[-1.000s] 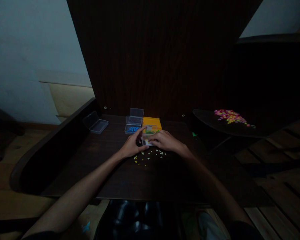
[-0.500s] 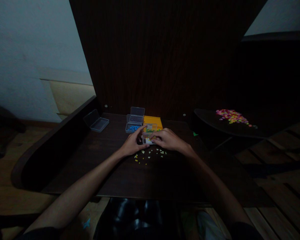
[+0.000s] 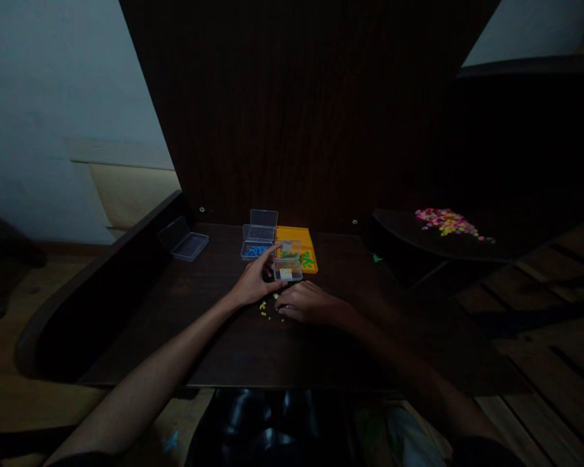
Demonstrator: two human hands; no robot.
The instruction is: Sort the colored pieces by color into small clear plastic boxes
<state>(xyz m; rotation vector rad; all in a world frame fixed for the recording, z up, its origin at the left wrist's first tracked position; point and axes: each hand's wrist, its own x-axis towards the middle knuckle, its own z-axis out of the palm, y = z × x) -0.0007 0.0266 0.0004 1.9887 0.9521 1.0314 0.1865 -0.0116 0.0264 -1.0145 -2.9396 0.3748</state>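
A small clear open box (image 3: 288, 270) sits near the middle of the dark wooden table (image 3: 214, 344). My left hand (image 3: 254, 281) rests against the box's left side, fingers curled toward it. My right hand (image 3: 307, 305) lies lower on the table, over a scatter of small yellow and white beads (image 3: 267, 307), fingers bent down on them. What the fingertips hold is hidden. Behind the box lies an orange tray (image 3: 299, 243) with green beads.
A clear box with blue beads (image 3: 257, 247) stands left of the orange tray. Another clear open box (image 3: 183, 241) sits at the far left. A pile of pink and yellow beads (image 3: 445, 222) lies on a dark round surface to the right. A tall dark panel backs the table.
My right hand has left the small clear box and come down toward me onto the loose beads. My left hand stays by the box.
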